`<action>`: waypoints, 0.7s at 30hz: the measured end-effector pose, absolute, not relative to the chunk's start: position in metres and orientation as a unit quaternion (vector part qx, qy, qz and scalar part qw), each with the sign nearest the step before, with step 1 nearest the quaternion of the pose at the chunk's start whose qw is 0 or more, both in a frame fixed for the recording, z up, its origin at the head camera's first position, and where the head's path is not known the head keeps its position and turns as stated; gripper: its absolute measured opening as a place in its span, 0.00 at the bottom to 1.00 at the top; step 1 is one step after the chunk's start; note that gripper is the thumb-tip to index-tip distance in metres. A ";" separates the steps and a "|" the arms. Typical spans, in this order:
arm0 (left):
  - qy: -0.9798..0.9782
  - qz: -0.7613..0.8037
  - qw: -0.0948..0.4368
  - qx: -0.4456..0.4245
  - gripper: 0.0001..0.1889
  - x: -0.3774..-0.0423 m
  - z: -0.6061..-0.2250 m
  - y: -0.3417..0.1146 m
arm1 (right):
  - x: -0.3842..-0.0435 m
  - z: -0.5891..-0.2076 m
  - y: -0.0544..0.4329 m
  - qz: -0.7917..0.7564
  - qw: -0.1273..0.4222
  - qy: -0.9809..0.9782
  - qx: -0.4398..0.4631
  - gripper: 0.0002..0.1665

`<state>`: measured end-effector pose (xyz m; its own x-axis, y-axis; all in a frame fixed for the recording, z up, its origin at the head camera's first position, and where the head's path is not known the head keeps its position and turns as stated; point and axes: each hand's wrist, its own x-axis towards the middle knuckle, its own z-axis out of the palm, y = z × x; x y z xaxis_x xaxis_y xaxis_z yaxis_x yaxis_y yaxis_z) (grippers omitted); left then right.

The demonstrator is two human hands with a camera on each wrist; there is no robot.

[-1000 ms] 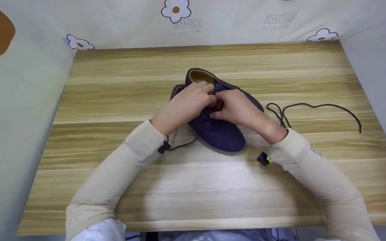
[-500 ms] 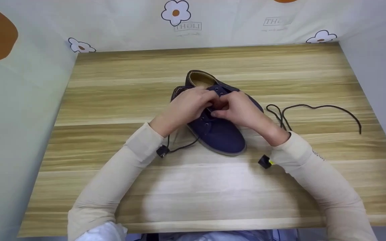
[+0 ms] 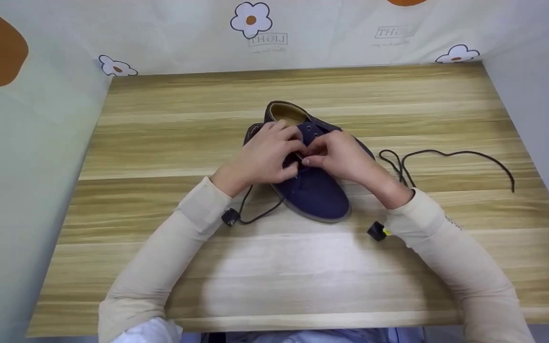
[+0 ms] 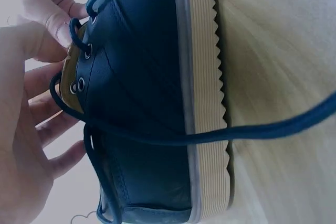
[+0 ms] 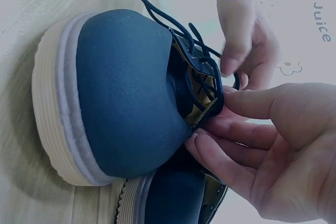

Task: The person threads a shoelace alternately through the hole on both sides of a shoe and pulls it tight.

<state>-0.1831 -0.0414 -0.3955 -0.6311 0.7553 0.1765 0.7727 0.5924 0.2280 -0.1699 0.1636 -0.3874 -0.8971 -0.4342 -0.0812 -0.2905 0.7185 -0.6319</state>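
A navy lace-up shoe (image 3: 320, 195) stands on the table with its toe toward the person. A dark shoelace (image 4: 126, 136) runs through several of its eyelets. Over the shoe's side flap is my left hand (image 3: 265, 152), its thumb apart from the fingers; in the left wrist view these fingers spread beside the opening. On the opposite side, my right hand (image 3: 346, 155) pinches the lace at the eyelet flap, thumb above and other fingertips against the flap's edge (image 5: 202, 121). The fingers partly hide the lacing in the head view.
A second navy shoe (image 3: 288, 113) lies close against the first, behind it. A long loose lace (image 3: 451, 152) stretches across the wooden table (image 3: 160, 119) to the right. Pale patterned cloth (image 3: 184, 38) walls the table's back and sides.
My left hand has loosened: its thumb has spread away from the fingers and come down toward the shoe's toe. The right hand stays almost in place, and the shoe has hardly moved.
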 end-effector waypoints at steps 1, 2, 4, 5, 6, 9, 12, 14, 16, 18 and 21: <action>-0.893 -0.141 0.034 -0.426 0.13 -0.183 -0.396 -0.041 | -0.170 -0.387 0.164 -0.319 0.113 0.921 -0.194 0.11; -0.895 -0.140 0.039 -0.422 0.13 -0.183 -0.396 -0.040 | -0.170 -0.387 0.164 -0.319 0.114 0.921 -0.192 0.11; -0.899 -0.138 0.054 -0.413 0.12 -0.182 -0.398 -0.037 | -0.170 -0.386 0.163 -0.318 0.118 0.921 -0.189 0.11; -0.901 -0.135 0.063 -0.408 0.11 -0.181 -0.399 -0.036 | -0.169 -0.386 0.163 -0.319 0.119 0.921 -0.188 0.11; -0.903 -0.132 0.073 -0.403 0.10 -0.181 -0.399 -0.035 | -0.169 -0.386 0.163 -0.319 0.121 0.921 -0.187 0.11; -0.904 -0.135 0.104 -0.391 0.09 -0.178 -0.401 -0.032 | -0.169 -0.386 0.163 -0.320 0.123 0.921 -0.184 0.10; -0.902 -0.147 0.149 -0.378 0.13 -0.176 -0.404 -0.031 | -0.168 -0.387 0.163 -0.320 0.120 0.922 -0.183 0.10; -0.898 -0.151 0.188 -0.368 0.15 -0.174 -0.407 -0.031 | -0.168 -0.387 0.163 -0.321 0.119 0.922 -0.180 0.10; -0.890 -0.148 0.233 -0.362 0.14 -0.174 -0.410 -0.031 | -0.168 -0.387 0.163 -0.322 0.119 0.922 -0.176 0.10; -0.880 -0.141 0.273 -0.361 0.13 -0.174 -0.413 -0.031 | -0.168 -0.387 0.164 -0.324 0.121 0.922 -0.173 0.11; -0.867 -0.137 0.312 -0.364 0.10 -0.173 -0.416 -0.033 | -0.169 -0.387 0.165 -0.324 0.124 0.922 -0.171 0.11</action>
<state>-0.1733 -0.0326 -0.4164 -0.5407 0.5464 0.6396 0.7165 0.6975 0.0098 -0.1691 0.1647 -0.3867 -0.9109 -0.3958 -0.1167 -0.2355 0.7309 -0.6406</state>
